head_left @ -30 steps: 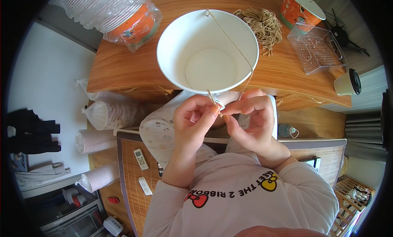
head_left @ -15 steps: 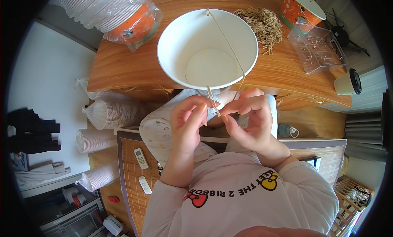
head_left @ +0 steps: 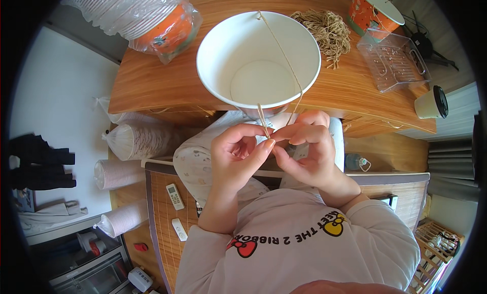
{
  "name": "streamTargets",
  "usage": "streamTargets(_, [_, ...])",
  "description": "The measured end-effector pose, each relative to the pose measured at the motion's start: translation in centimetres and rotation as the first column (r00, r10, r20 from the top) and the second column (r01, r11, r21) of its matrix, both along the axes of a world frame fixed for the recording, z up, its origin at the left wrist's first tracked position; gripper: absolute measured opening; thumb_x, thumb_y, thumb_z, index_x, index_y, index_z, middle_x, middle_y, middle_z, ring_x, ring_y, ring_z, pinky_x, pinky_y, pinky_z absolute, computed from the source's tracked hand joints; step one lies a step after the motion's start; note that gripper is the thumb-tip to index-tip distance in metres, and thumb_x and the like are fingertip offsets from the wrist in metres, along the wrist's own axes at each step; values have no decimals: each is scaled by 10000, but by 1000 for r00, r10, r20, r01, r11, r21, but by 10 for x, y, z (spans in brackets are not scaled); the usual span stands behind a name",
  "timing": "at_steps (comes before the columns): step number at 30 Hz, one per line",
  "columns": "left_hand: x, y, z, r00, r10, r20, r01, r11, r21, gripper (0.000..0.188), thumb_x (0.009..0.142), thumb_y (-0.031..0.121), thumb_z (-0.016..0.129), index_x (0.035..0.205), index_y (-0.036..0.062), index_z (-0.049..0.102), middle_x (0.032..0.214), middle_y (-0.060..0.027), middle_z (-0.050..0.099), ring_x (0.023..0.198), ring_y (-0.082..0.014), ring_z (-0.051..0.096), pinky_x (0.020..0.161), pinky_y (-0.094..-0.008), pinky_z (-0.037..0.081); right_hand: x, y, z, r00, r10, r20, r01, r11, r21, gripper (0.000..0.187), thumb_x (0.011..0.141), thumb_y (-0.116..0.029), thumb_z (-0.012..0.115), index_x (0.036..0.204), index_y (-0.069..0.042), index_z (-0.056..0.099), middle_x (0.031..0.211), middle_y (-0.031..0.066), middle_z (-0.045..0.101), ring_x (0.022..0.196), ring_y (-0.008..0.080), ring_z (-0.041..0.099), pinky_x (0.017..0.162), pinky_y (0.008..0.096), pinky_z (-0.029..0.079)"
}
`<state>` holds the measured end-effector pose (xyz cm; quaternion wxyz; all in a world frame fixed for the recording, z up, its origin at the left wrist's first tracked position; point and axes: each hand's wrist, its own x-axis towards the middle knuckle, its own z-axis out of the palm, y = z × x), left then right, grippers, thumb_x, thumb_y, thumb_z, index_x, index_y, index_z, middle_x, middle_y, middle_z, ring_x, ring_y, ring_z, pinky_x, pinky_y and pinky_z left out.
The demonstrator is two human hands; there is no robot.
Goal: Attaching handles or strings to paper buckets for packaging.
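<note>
A large white-lined paper bucket [head_left: 218, 55] tilts toward me at the table's near edge. A thin tan twine [head_left: 285, 54] runs from its far rim across the opening, over the near rim and down to my fingers. More twine comes through the near side of the bucket. My left hand [head_left: 238, 154] pinches the twine between thumb and index finger, just below that rim. Close against it, my right hand [head_left: 309, 144] is closed with its fingertips at the same spot on the twine. Whatever knot or loop lies there is mostly hidden by the fingers.
Behind the bucket lies a bundle of tan twine [head_left: 324, 35]. A clear plastic tray [head_left: 385, 65], an orange bucket [head_left: 373, 20] and a lidded cup [head_left: 431, 102] stand at the right. Bagged stacked buckets [head_left: 157, 27] sit at the left; wrapped stacks [head_left: 139, 142] line the floor.
My left thumb has extended to the right and now presses on the twine. My right fingertips have shifted slightly. The bucket has moved a touch to the right.
</note>
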<state>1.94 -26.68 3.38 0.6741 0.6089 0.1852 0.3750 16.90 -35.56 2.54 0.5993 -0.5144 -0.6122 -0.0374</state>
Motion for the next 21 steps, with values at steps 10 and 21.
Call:
streamTargets(10, [7,-5,-3,998,-16,58,25,986,-164,130,866,-1,711,990,-15,674,743,34,598,626,8,450,574,-170,342,2,0,-5,998,-49,47,48,999,26,444,685,-4,798,1045,-134,572,908,-77,666,857,172,532,822,350,332])
streamTargets(21, [10,-10,-11,976,-78,201,152,911,-382,139,880,21,710,1009,-25,687,752,14,613,664,-36,521,636,-186,427,4,-4,-8,999,-52,16,51,998,41,399,708,-13,788,1030,-121,579,884,-64,666,810,167,537,803,341,341])
